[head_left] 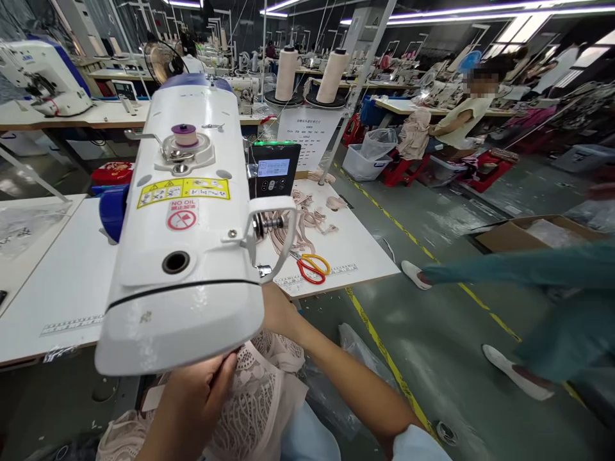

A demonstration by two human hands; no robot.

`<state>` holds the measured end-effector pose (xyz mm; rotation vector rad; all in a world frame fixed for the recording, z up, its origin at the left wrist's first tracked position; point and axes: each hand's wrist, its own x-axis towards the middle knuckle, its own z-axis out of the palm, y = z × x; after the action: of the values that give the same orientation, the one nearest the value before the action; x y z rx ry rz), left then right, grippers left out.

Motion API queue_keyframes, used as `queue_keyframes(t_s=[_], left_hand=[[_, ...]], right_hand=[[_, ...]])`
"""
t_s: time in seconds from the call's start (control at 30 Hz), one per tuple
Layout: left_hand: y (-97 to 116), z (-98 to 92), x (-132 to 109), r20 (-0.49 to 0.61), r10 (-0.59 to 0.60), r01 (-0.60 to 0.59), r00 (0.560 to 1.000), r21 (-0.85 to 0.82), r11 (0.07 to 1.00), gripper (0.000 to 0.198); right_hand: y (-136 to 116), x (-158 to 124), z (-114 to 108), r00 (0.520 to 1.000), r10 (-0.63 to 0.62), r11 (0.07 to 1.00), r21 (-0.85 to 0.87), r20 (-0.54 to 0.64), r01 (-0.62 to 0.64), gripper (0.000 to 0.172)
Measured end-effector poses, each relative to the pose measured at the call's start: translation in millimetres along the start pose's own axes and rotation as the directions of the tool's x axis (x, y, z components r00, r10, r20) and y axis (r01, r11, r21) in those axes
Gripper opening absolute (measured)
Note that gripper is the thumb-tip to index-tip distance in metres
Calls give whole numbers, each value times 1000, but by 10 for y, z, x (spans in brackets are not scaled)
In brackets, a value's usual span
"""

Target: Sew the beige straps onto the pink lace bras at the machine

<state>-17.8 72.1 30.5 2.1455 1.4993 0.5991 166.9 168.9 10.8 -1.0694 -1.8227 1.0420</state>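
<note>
A white sewing machine head stands right in front of me and hides its needle area. Below its front end, my left hand is closed, thumb and forefinger pinching the edge of a beige lace garment. The lace hangs down over my lap, with more of it bunched at lower left. My right hand reaches in under the machine's right side, above the lace; its fingers are hidden behind the machine head. On the table to the right lie scissors with red and yellow handles, beside a heap of beige straps.
A lit control panel and two thread cones stand behind the machine. Rulers mark the white table along its front edge. At right a person in teal trousers walks past a cardboard box. Another person sits farther back.
</note>
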Motion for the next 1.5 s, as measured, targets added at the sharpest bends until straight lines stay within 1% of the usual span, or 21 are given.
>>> queue_keyframes(t_s=[0.07,0.17,0.23,0.33,0.47,0.53,0.6,0.77,0.97,1.07,1.3,1.37,1.4,1.47,1.5], left_hand=[[12,-9,-38,-39,-26,26,999,-6,1000,30],[14,-21,-109,-95,-131,127,987,-42,991,30],[-2,-30,-154,-121,-173,163,977,-91,983,30],[-48,-44,-199,-163,-159,142,974,-113,983,28],[-93,-63,-212,-241,-81,69,967,-59,996,24],[-90,-66,-209,-271,-70,56,960,-58,997,23],[-71,-60,-208,-271,-98,78,958,-81,994,24],[27,-23,-214,-226,-220,185,949,-165,969,28],[100,-3,-209,-168,-268,225,949,-235,946,30],[78,14,-220,-179,-264,225,948,-212,951,30],[-36,76,-272,-196,-308,292,931,-110,950,36],[-97,109,-276,-223,-282,273,933,-68,959,36],[-125,134,-274,-257,-239,242,936,-23,970,36],[-155,205,-265,-354,-78,124,932,110,986,34],[-149,251,-260,-395,25,53,919,184,981,34]], right_hand=[[37,-4,22,1000,4,1000,10,0,-4,20],[94,-20,75,999,8,999,49,-32,-6,12],[128,-32,116,998,9,998,60,-67,-5,8],[158,-41,168,994,1,998,61,-110,5,7],[145,-35,197,993,-18,998,62,-117,26,7],[133,-31,197,992,-28,998,53,-119,35,7],[130,-30,196,992,-33,998,43,-126,38,7],[160,-47,194,990,-29,997,60,-135,38,9],[174,-64,180,991,-31,998,52,-128,38,9],[168,-65,173,991,-26,998,53,-133,33,7],[136,-74,145,989,-20,996,79,-145,31,6],[132,-83,141,990,-2,997,82,-144,14,6],[132,-89,142,990,7,997,83,-143,5,6],[134,-100,150,989,16,996,84,-145,-3,5],[135,-105,156,989,16,997,82,-149,-4,5]])
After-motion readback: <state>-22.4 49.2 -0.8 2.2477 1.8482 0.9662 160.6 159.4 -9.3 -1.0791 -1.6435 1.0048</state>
